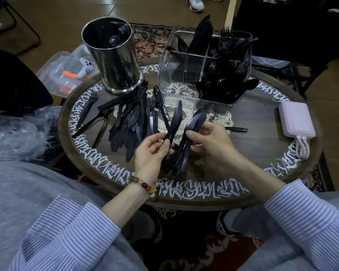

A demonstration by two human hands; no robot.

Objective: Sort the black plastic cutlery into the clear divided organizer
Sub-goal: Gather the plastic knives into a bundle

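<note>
A clear divided organizer (165,75) stands at the back of the round table, with black knives, forks and spoons upright in its compartments. A heap of loose black cutlery (131,122) lies left of centre, with a few forks (87,112) spread further left. My left hand (151,151) pinches one black knife (175,119) by its handle, blade pointing up. Close beside it, my right hand (207,140) grips a bundle of several black knives (184,147), blades up toward the organizer. A single black piece (236,129) lies on the table right of my right hand.
A steel cylinder holder (114,61) stands at the back left of the table. A pink power bank (296,119) with a cable lies at the right edge. Clear plastic boxes (67,73) and crumpled plastic wrap (22,133) sit off the table at the left.
</note>
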